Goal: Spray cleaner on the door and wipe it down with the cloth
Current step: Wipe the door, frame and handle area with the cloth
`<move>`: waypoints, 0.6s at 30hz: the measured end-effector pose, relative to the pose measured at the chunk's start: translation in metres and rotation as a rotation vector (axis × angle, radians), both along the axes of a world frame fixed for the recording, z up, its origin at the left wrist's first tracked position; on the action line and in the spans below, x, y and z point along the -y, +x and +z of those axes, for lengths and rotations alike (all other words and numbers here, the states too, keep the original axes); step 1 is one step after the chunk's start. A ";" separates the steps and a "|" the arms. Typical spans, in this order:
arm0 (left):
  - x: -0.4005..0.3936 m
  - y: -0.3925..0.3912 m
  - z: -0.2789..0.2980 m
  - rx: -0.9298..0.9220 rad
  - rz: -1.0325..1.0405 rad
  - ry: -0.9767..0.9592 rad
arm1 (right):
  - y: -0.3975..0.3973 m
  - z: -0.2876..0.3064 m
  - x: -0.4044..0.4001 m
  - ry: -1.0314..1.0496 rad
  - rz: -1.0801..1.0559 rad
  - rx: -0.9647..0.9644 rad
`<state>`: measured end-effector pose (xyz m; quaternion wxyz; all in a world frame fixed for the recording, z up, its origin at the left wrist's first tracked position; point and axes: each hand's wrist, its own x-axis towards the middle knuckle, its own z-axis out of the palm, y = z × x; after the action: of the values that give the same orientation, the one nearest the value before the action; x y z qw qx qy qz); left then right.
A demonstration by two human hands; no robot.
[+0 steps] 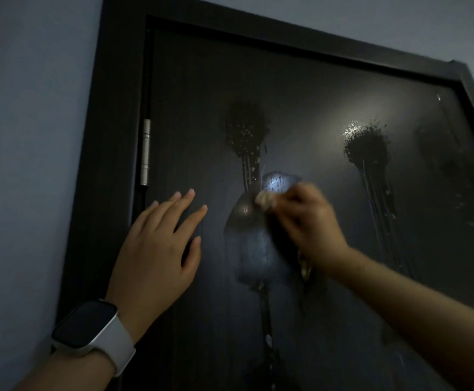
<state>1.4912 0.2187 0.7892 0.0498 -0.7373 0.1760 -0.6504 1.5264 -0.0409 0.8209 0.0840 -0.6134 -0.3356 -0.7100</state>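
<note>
A dark door (300,86) fills the view in dim light. Two wet spray patches, one left of centre (245,128) and one to the right (367,145), run down it in streaks. My right hand (306,221) is bunched around a pale cloth (265,199) and presses it on the door just below the left patch, blurred by motion. A wiped, shiny smear (254,244) lies left of that hand. My left hand (159,244) rests flat on the door with fingers spread, empty, a watch (89,328) on its wrist. No spray bottle is visible.
The black door frame (111,136) runs up the left side and across the top. A silver hinge (145,152) sits on the left edge of the door. Pale blue-grey wall (27,136) lies left of and above the frame.
</note>
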 end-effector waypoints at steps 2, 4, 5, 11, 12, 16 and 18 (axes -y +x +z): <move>0.000 0.001 0.000 -0.001 0.008 -0.001 | 0.006 0.041 0.011 0.253 -0.006 -0.001; 0.000 0.001 0.000 -0.008 0.018 -0.003 | 0.008 0.060 -0.001 0.355 0.014 -0.002; 0.000 0.001 0.000 -0.014 0.019 -0.003 | 0.006 0.057 -0.013 0.340 0.038 0.005; 0.001 0.000 -0.001 -0.019 0.033 -0.005 | -0.008 -0.009 -0.025 -0.201 0.017 -0.011; 0.000 0.000 -0.001 -0.021 0.035 -0.006 | -0.006 0.002 -0.015 -0.188 -0.008 0.005; 0.000 0.001 -0.001 -0.011 0.050 -0.004 | 0.005 0.070 -0.002 0.164 -0.028 0.078; 0.000 0.001 -0.001 -0.011 0.045 -0.006 | 0.007 0.076 -0.013 0.259 -0.003 0.077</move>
<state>1.4918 0.2183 0.7880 0.0611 -0.7448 0.1578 -0.6455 1.5333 -0.0278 0.8971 0.1484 -0.5704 -0.2432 -0.7704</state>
